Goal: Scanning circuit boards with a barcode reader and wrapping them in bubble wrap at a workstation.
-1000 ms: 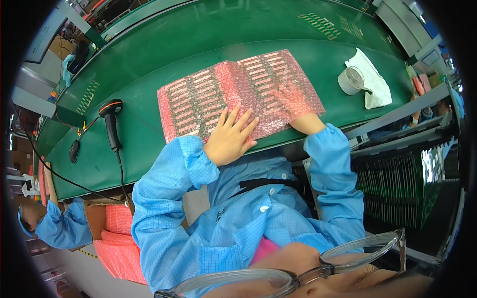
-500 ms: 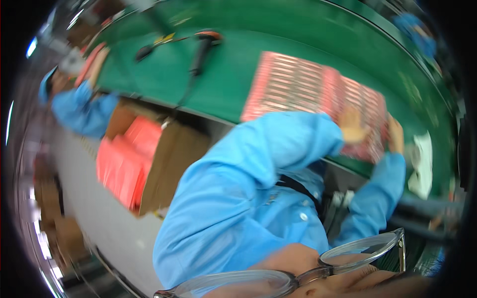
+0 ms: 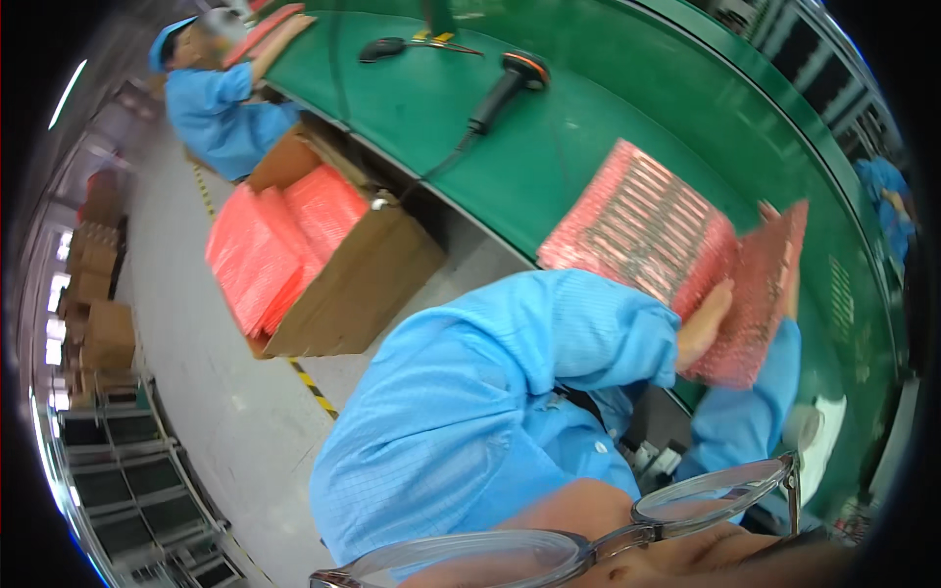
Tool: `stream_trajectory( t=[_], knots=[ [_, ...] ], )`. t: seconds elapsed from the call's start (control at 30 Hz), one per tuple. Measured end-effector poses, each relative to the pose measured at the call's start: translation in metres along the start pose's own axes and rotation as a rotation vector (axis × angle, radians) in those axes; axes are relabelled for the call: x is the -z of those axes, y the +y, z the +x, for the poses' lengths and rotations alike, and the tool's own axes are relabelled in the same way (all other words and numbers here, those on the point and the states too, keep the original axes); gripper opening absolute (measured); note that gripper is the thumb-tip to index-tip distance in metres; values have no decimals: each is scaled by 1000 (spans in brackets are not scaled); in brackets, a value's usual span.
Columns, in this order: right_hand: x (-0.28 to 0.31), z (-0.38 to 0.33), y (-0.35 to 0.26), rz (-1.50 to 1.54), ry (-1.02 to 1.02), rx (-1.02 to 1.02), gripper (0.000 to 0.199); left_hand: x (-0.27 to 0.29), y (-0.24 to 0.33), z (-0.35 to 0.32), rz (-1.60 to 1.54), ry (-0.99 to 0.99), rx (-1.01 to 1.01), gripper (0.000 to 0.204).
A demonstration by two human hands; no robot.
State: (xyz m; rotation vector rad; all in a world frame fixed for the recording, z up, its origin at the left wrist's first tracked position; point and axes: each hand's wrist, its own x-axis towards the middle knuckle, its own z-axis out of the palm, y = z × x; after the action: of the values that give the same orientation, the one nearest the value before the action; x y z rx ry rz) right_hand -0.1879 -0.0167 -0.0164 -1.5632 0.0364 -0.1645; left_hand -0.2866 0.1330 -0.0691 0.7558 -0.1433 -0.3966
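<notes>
Pink bubble wrap [image 3: 647, 230] lies on the green bench, with rows of narrow boards showing through its top. At its right end a pink bubble-wrap flap [image 3: 755, 304] stands tilted up; I cannot tell whether it is the same piece or a second pack. My right hand [image 3: 792, 282] grips the flap's far right edge, mostly hidden behind it, with fingertips at the top. Against the flap's lower left side, by the crease, rests my left hand [image 3: 704, 328], its fingers stretched out and partly hidden.
A handheld scanner [image 3: 510, 93] and a dark mouse-shaped device [image 3: 382, 49] lie on the bench. Beside the bench, a cardboard box [image 3: 358, 294] holds pink bubble-wrap bags [image 3: 274, 245]. A co-worker [image 3: 221, 108] stands far left. A white roll [image 3: 806, 426] is near my right arm.
The right part of the bubble wrap has come up from lying flat to a steep tilt, with my right hand at its edge. My left hand has moved to the crease. The head view has turned.
</notes>
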Motion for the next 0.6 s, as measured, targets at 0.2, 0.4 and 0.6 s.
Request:
stream_trajectory(
  t=[0.2,0.4,0.6],
  knots=[
    [-78,47,14,-190,24,119,39,101,-70,16,-474,-75,206,42],
    [-111,63,-7,-498,-42,25,50,118,-115,-66,-582,-80,-60,43],
    [-161,63,-29,-1033,-119,95,56,49,51,-114,-410,75,289,51]
  ],
)
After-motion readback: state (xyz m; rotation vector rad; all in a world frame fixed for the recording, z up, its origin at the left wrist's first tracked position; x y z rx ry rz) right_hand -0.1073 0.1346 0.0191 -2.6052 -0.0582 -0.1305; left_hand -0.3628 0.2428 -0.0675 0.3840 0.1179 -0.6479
